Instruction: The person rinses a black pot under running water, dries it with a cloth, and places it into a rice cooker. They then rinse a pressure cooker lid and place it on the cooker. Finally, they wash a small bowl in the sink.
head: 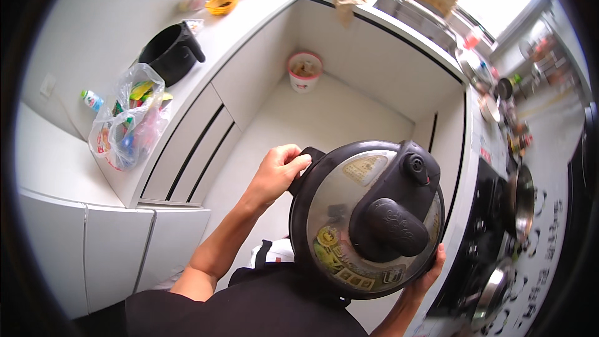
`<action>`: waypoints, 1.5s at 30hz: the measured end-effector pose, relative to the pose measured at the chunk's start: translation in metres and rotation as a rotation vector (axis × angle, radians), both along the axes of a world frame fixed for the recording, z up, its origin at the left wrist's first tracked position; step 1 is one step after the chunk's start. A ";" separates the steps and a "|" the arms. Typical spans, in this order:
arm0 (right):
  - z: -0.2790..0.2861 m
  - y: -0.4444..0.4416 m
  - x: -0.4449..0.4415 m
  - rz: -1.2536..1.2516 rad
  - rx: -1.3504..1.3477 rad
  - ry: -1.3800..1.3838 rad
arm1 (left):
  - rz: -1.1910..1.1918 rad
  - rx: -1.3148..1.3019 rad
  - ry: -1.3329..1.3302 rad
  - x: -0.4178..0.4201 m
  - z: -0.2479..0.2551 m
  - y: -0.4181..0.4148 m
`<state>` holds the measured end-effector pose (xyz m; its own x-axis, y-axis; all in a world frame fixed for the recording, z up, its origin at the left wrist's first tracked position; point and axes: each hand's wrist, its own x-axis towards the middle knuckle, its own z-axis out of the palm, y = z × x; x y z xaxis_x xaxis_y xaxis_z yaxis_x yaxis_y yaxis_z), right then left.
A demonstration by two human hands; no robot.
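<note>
An electric pressure cooker (346,215) with a black rim and a worn, stickered metal lid is held up in front of my body. My left hand (281,168) grips the black side handle (312,155) at its upper left. On the opposite side, my right hand (433,267) supports the cooker, its fingertips showing at the rim; most of that hand is hidden beneath. The black lid handle (398,229) and the steam valve (415,164) face up toward me.
The counter on the left bears a plastic bag of packets (131,121), a black air fryer basket (171,54) and a yellow basket (222,3). A bin (304,72) stands on the floor ahead. A sink (416,21) lies far right; the gas stove (482,229) with pans is close right.
</note>
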<state>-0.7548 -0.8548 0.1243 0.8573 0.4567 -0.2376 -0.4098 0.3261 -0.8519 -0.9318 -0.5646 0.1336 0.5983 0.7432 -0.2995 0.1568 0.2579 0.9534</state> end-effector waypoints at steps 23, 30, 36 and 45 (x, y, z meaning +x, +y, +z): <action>-0.005 0.585 0.338 0.495 -0.092 -0.173 | 0.472 0.096 -0.151 0.199 0.006 0.458; 0.012 0.723 0.375 0.315 -0.096 -0.096 | 0.290 0.158 -0.134 0.265 -0.006 0.628; 0.002 0.786 0.453 0.195 -0.013 -0.090 | 0.192 0.062 -0.177 0.355 0.000 0.719; -0.031 0.892 0.628 0.408 0.074 -0.045 | 0.288 0.001 -0.132 0.498 -0.027 0.807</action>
